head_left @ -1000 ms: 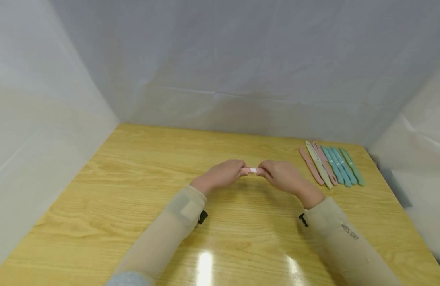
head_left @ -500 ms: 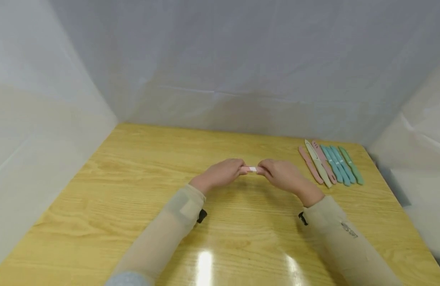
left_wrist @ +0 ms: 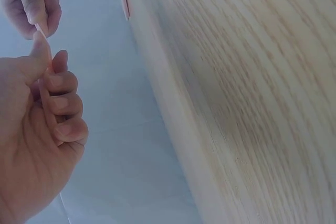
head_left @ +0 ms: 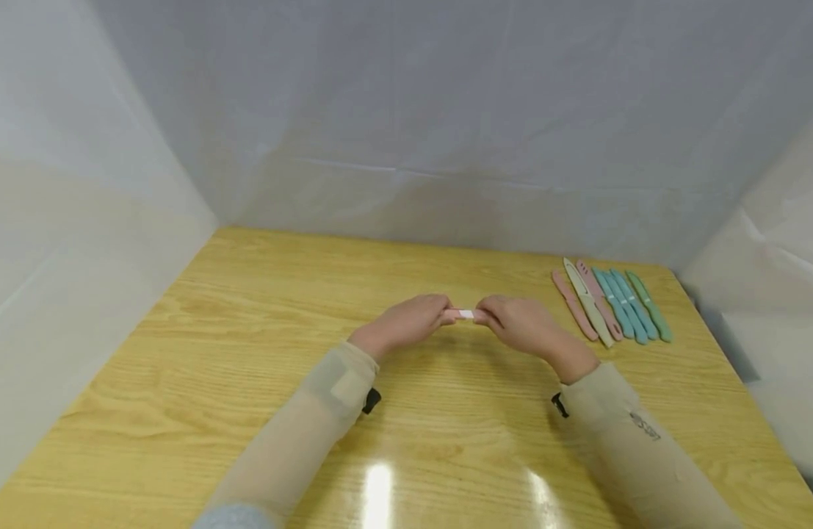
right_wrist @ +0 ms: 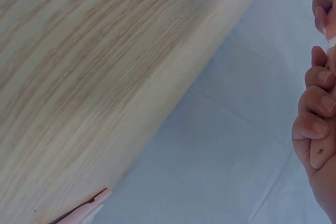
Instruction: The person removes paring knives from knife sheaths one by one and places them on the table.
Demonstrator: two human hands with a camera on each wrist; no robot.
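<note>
Both hands hold one slim pink knife (head_left: 466, 314) level above the middle of the table, one hand at each end. A white band shows on it between the hands; most of the rest is covered by fingers. My left hand (head_left: 413, 322) grips the left end, thumb along it and fingers curled round it in the left wrist view. The right hand (head_left: 525, 327) grips the other end, its fingers wrapped over the pink handle (right_wrist: 321, 153) in the right wrist view. Whether the blade is sheathed I cannot tell.
At the right back of the wooden table (head_left: 280, 308) lies a row of knives: a pink one (head_left: 573, 305), a cream one (head_left: 590, 305), a slotted pink one (head_left: 598, 297), several blue ones (head_left: 620, 305) and a green one (head_left: 648, 305). Pale sheeting (head_left: 393, 147) walls the table's back and sides.
</note>
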